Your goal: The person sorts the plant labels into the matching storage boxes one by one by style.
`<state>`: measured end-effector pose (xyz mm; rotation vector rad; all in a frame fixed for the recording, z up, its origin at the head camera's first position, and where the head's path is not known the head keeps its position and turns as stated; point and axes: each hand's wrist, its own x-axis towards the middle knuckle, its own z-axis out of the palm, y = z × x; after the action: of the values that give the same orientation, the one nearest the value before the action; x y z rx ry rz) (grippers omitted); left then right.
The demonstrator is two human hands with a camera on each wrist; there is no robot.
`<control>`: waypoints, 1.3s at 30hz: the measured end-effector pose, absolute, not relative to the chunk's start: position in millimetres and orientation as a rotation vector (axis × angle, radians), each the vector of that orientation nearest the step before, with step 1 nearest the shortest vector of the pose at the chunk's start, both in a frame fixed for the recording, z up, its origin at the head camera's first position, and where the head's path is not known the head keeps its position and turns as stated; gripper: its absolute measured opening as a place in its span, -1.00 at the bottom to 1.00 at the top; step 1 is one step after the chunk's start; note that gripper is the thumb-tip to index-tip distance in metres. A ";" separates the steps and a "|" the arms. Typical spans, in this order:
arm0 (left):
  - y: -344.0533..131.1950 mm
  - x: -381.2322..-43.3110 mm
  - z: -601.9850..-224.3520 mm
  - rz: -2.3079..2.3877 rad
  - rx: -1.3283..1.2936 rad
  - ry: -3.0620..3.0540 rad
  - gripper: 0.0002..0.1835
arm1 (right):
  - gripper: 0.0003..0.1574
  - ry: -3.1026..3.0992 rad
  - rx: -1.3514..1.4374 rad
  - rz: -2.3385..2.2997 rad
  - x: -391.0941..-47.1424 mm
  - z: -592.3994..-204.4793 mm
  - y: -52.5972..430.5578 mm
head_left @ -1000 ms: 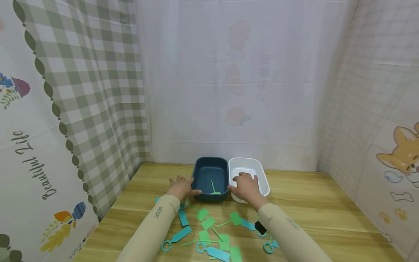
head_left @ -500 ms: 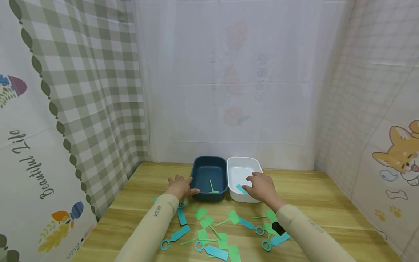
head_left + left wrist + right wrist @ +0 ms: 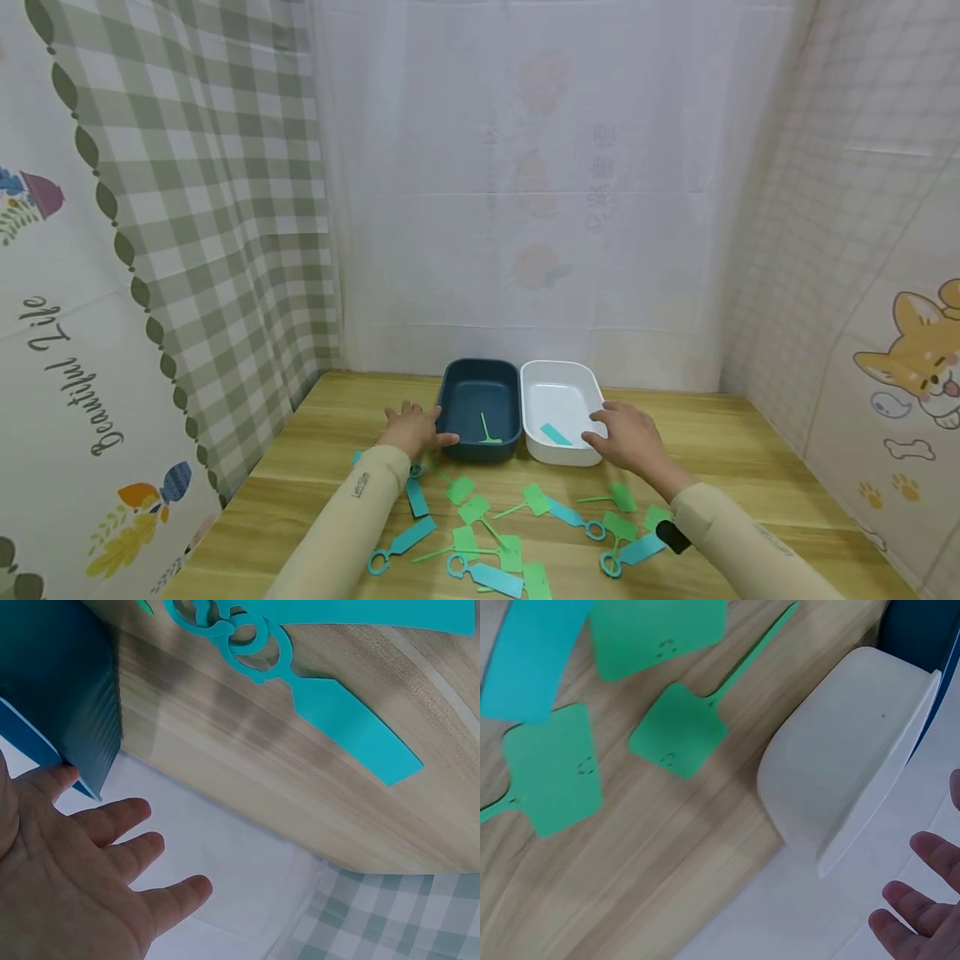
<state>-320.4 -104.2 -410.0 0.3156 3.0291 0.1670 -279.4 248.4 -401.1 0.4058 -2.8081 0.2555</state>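
My left hand (image 3: 412, 431) rests at the left rim of the dark blue bin (image 3: 444, 392), fingers spread; in the left wrist view one fingertip (image 3: 64, 776) meets that rim. A green tag (image 3: 491, 439) with a thin stem lies inside this bin. The white bin (image 3: 558, 454) stands right beside it, holding a flat blue tag (image 3: 556, 434). At the white bin's right side is my right hand (image 3: 632, 439), fingers loosely extended and holding nothing. In the right wrist view its fingers (image 3: 911, 904) hang apart from the bin wall.
Several green tags (image 3: 536, 498) and blue ring-ended tags (image 3: 495, 579) lie scattered on the wooden table (image 3: 720, 467) in front of the bins, some overlapping. A white curtain (image 3: 525, 250) hangs behind, a checked cloth (image 3: 225, 208) to the left.
My right hand has moved right, from over the white bin to its right side, and the blue tag inside now shows. My left hand has stayed at the dark blue bin.
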 end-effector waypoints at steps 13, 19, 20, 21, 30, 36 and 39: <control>-100.8 -325.7 -414.0 0.137 0.310 3.015 -0.15 | -0.57 -2.804 0.433 0.238 -257.4 -423.3 292.0; -101.2 -325.0 -412.5 0.138 0.293 3.017 -0.16 | -0.53 -2.884 0.439 0.206 -246.1 -431.8 306.3; -101.5 -325.1 -412.8 0.134 0.290 3.017 -0.17 | -0.53 -2.895 0.446 0.208 -244.3 -432.7 308.1; -101.7 -325.0 -412.9 0.132 0.290 3.019 -0.17 | -0.53 -2.903 0.453 0.204 -242.5 -433.8 310.2; -100.6 -318.6 -409.5 0.077 0.335 3.039 -0.17 | -0.48 -2.995 0.533 0.186 -226.9 -442.2 333.1; -101.3 -319.2 -410.0 0.090 0.326 3.043 -0.18 | -0.40 -3.033 0.535 0.187 -218.8 -445.0 346.9; -101.9 -319.3 -410.7 0.090 0.324 3.042 -0.17 | -0.35 -3.066 0.526 0.194 -217.4 -446.5 351.6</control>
<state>-319.3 -101.9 -410.7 0.3245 3.0421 0.0900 -217.4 351.6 -446.5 0.5261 -3.0664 0.1941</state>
